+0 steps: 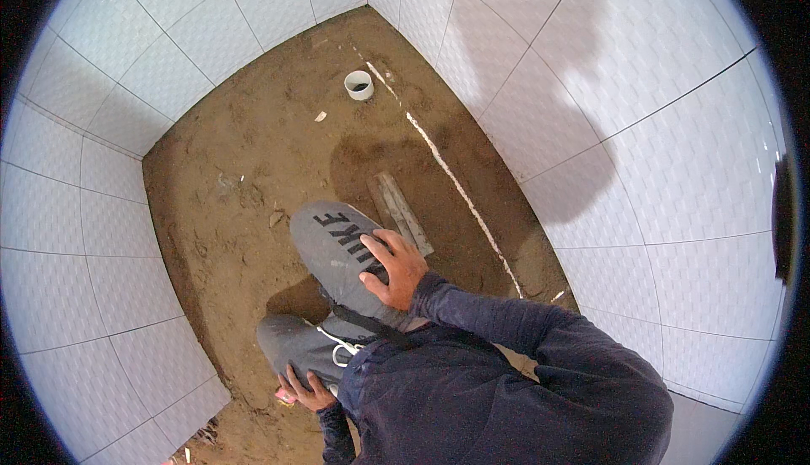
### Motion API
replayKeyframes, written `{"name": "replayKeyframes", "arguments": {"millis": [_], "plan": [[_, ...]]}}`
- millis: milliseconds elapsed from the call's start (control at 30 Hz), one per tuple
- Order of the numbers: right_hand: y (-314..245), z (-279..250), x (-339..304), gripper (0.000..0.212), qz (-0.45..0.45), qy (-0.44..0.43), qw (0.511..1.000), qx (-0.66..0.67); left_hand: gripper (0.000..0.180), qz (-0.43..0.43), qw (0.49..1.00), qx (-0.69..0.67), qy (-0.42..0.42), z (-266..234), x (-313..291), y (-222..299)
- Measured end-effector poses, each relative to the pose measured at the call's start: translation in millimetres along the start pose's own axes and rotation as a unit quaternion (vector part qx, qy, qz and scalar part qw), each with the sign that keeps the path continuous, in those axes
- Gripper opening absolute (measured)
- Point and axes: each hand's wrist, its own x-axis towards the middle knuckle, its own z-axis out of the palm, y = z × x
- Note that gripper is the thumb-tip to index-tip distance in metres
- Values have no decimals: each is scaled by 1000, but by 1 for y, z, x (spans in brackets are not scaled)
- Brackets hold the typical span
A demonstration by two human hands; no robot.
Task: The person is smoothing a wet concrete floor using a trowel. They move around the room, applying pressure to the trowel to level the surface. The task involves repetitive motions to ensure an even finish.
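Observation:
My right hand (398, 269) rests on the raised knee of my grey trousers (325, 229), its thumb and fingers apart. Lower down, my left hand (307, 391) lies against the other trouser leg with spread fingers. A small pink thing (285, 396) shows just beside the left fingertips; its kind is unclear, and part of it is hidden. Beyond the right hand, a short, dirt-smeared flat strip (398, 212), perhaps wood, lies on the brown floor, its near end close to my fingers.
White textured tile walls (675, 153) enclose the earthy floor (245, 153). A white pipe end (359, 85) sticks up near the far corner, with a pale chip (321, 116) nearby. One whitish line (447, 167) runs along the right side. Debris (187, 455) lies at lower left.

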Motion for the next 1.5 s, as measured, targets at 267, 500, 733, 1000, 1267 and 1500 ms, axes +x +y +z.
{"name": "replayKeyframes", "arguments": {"millis": [267,500,733,1000,1267,1500], "plan": [[-1,0,2,66,5,-5,1000,2,59,3,1000,6,10,3,-1,-4],[3,3,1,67,2,-2,1000,4,58,2,1000,5,-14,-1,-1,-4],[2,6,2,66,13,2,1000,3,57,-2,1000,12,-6,0,1,2],[2,3,5,65,6,-4,1000,-6,56,0,1000,-28,12,3,1,8],[-2,11,7,65,-10,-2,1000,-5,55,-10,1000,-30,3,-8,6,15],[0,16,7,64,-35,4,999,-20,52,-36,997,-60,19,-7,4,21]]}}
